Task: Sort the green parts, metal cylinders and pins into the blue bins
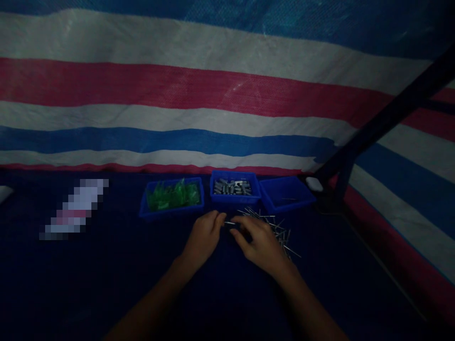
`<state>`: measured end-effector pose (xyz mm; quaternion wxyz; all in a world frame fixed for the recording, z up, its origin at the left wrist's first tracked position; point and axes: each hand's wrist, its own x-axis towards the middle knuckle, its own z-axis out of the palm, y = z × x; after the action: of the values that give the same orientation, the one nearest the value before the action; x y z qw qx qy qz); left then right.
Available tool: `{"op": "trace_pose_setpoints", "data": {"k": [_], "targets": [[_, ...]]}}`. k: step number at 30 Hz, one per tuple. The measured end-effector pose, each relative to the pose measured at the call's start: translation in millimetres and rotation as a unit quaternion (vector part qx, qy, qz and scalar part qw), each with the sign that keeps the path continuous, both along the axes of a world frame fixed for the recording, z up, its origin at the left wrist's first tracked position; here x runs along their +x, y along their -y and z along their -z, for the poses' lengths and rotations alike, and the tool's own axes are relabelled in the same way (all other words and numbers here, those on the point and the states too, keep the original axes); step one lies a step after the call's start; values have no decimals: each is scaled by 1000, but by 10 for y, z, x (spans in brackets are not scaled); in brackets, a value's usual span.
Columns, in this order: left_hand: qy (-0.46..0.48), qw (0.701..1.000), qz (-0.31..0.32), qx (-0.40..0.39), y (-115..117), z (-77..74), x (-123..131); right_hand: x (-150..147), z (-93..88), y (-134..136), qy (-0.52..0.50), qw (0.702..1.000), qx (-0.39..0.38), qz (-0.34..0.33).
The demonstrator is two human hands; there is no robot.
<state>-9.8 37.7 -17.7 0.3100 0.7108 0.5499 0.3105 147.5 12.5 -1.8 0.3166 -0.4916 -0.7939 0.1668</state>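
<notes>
From my distant post I look through the head camera, and the light is dim. At the left edge of my view I see a white object (5, 192), cut by the border. Next to it on the dark blue table (106, 274) there is a pixelated patch (76, 206), so I cannot tell its content. Then stands a blue bin (172, 212) with green pieces (174, 195) inside. In front of it and to the right is the left hand (203, 237); its fingers are narrow, and their tips pinch a small metal piece (230, 222). This piece lies between the two hands, before the middle bin (234, 199), which holds short metal parts (232, 188). The right hand (261, 239) has thumb and forefinger slightly apart at the other end of the piece; I cannot tell if it also grips. Just beside this hand lie thin metal rods (282, 232), crossing each other. Behind them stands a blue tray (284, 189), and right of it a small white object (314, 184).
</notes>
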Motion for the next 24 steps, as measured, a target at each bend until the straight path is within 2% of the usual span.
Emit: {"op": "trace_pose_setpoints", "data": {"k": [2,5,8,10,12,13,14,15,16,17,19,22,24], "targets": [[21,1000,-2,-19,20,-19,12,-46,1,-3,0,1000,4,-13],[31,999,-3,-33,54,-54,24,-45,-31,10,-1,999,35,8],[7,999,5,-31,78,-91,33,43,-90,69,-37,985,153,72],[-36,999,25,-24,100,-109,50,145,-144,111,-87,947,269,150],[-93,994,57,-13,136,-114,76,283,-204,118,-117,892,344,268],[-123,990,71,-7,157,-111,89,364,-231,101,-116,872,343,330],[-152,985,81,0,179,-104,100,455,-250,71,-103,863,313,383],[-176,980,88,5,200,-92,110,552,-256,32,-80,868,256,417],[-196,976,91,8,218,-78,117,653,-245,-8,-54,886,179,424],[-209,974,90,11,231,-62,122,754,-213,-42,-30,910,97,401],[-217,973,80,26,239,-33,136,931,-94,-69,-24,930,17,366],[-203,973,69,83,205,-26,208,1071,155,23,1,951,18,307],[-186,970,93,129,155,-46,306,1065,287,136,54,970,24,237]]}}
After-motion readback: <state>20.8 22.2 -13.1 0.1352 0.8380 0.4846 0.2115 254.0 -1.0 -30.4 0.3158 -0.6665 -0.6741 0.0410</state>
